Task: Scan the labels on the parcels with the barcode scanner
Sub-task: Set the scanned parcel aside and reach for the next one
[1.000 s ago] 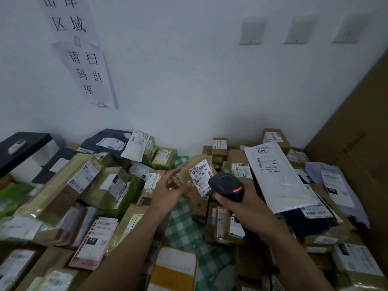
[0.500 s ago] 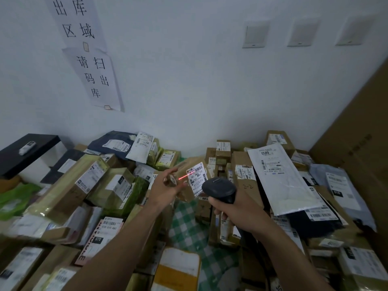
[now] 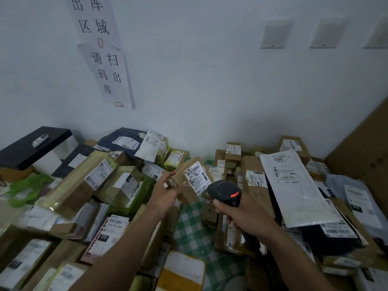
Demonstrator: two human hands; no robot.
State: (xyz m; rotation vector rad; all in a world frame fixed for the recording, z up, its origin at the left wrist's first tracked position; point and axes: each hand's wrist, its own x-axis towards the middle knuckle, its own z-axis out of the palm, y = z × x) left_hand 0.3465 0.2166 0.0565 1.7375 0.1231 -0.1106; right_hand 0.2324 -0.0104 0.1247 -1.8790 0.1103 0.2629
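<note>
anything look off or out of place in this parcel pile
One thing: the long white mailer bag on the right lies with its label upside down, number reading inverted, so it needs turning before scanning. Otherwise just a jumbled heap.

Paper signs are hanging on the white wall, left of three switch plates; a black shelf is sitting below the signs.

My left hand holds a brown paper parcel with a white matt label. My scanner, right of the parcel, is matt black plastic. Below the parcel lies green checked cloth; right of it, a glossy plastic mailer.
</note>
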